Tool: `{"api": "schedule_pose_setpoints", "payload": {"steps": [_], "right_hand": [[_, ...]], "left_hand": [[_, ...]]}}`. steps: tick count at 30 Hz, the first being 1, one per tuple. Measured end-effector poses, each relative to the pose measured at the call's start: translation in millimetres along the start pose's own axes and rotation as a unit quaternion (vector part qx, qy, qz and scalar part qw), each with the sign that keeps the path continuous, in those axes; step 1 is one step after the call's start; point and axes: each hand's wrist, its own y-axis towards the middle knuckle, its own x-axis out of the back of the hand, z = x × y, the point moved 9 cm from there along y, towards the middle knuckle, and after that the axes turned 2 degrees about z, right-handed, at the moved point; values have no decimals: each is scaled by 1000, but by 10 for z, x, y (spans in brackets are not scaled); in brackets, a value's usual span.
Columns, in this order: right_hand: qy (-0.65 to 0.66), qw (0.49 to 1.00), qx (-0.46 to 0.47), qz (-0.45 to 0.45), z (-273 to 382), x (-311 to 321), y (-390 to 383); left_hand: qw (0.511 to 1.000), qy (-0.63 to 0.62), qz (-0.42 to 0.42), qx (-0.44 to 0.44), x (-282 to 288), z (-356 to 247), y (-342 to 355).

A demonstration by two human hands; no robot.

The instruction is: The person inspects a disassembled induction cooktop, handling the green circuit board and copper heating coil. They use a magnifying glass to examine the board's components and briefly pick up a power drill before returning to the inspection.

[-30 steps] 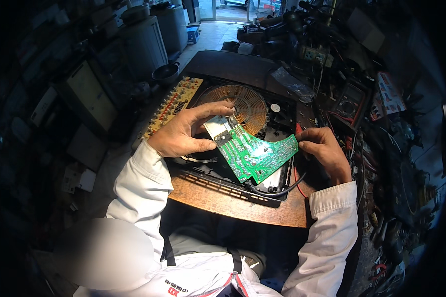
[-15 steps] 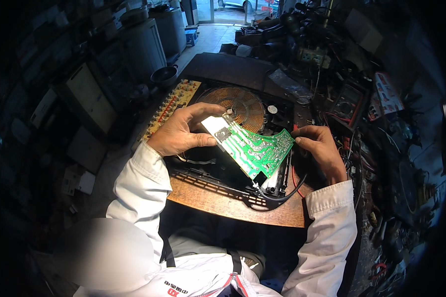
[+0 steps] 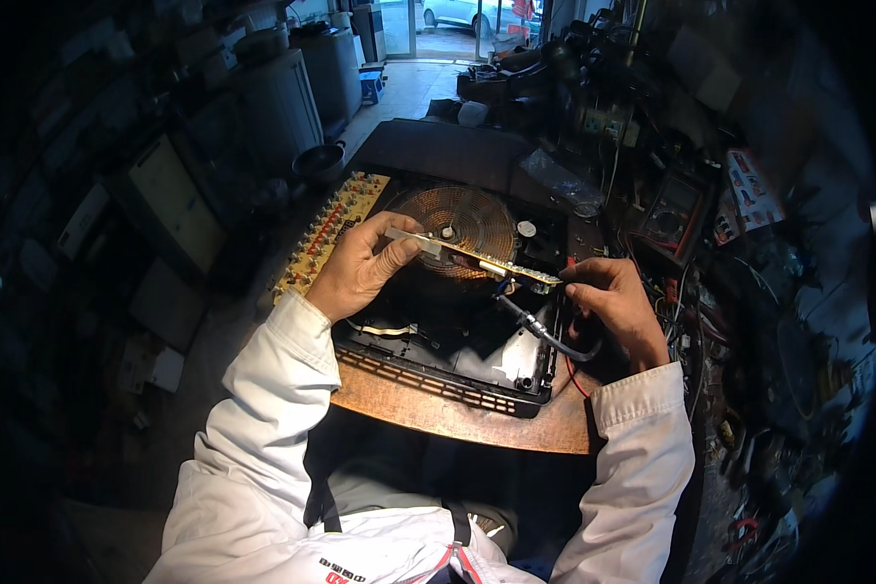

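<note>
Above an opened induction cooker, I hold a circuit board [image 3: 504,266] nearly edge-on, so only its thin edge and some parts underneath show. My left hand [image 3: 355,268] pinches its left end, beside a silver metal piece, with thumb and fingers. At the opposite end, my right hand [image 3: 618,304] pinches the board's corner. Below lies the cooker's black housing [image 3: 399,358], with a round copper coil [image 3: 472,216] toward the far side. A thick black cable [image 3: 560,343] curves up beneath the board's right part; where it ends is hard to make out.
A yellow board [image 3: 313,241] with rows of components lies along the housing's left side. The wooden tabletop [image 3: 438,414] shows at the near edge. A multimeter [image 3: 674,209] and tangled wires sit at the right. A dark pan [image 3: 319,161] stands beyond the table's left side.
The circuit board has tipped from showing its green soldered face to nearly edge-on. Both hands keep hold of it, and more of the housing's near inside shows.
</note>
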Motion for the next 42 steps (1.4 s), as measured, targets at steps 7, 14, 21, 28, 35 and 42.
{"api": "schedule_pose_setpoints", "payload": {"steps": [7,14,21,28,35,42], "right_hand": [[-1,1000,-10,16,64,-111,-37],[10,999,20,26,87,-157,-30],[65,997,34,-33,40,-92,-7],[-65,995,77,-25,175,-191,1],[-92,994,51,-27,216,-283,-8],[-28,998,31,-35,77,-259,32]], "left_hand": [[995,78,-52,28,83,-61,-5],[984,133,-111,28,193,29,-14],[974,182,-133,26,197,-34,-23],[964,214,-157,25,227,-20,-55],[970,200,-135,39,220,78,-26],[962,226,-151,33,193,-49,-39]]}}
